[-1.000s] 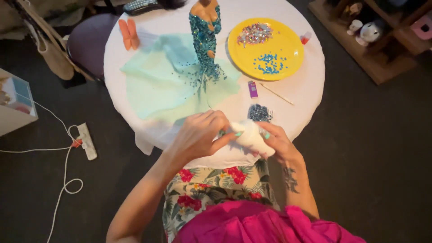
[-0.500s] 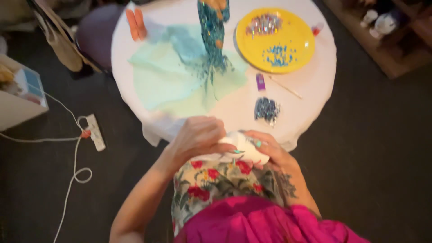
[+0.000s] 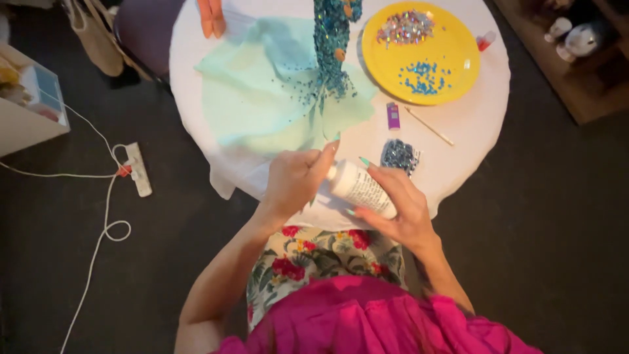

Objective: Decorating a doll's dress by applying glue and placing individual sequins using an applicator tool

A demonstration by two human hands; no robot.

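Note:
My right hand (image 3: 400,206) grips a white glue bottle (image 3: 359,188) tilted toward the left, over the near edge of the round white table (image 3: 472,131). My left hand (image 3: 296,178) pinches the bottle's top end with thumb and forefinger. Just beyond the hands lies a pale mint fabric (image 3: 262,92) with a strip of blue-green sequins (image 3: 333,52) running down its middle. A small heap of dark blue sequins (image 3: 398,155) sits to the right of the bottle.
A yellow plate (image 3: 452,72) holds silver and blue sequins at the back right. A purple lighter-like object (image 3: 392,115) and a thin stick (image 3: 429,126) lie near it. A power strip (image 3: 139,169) and cable lie on the dark floor, left.
The hands have lifted from the table's near edge and the white bottle now shows clearly, tilted, with my left fingers at its top. The view has shifted closer.

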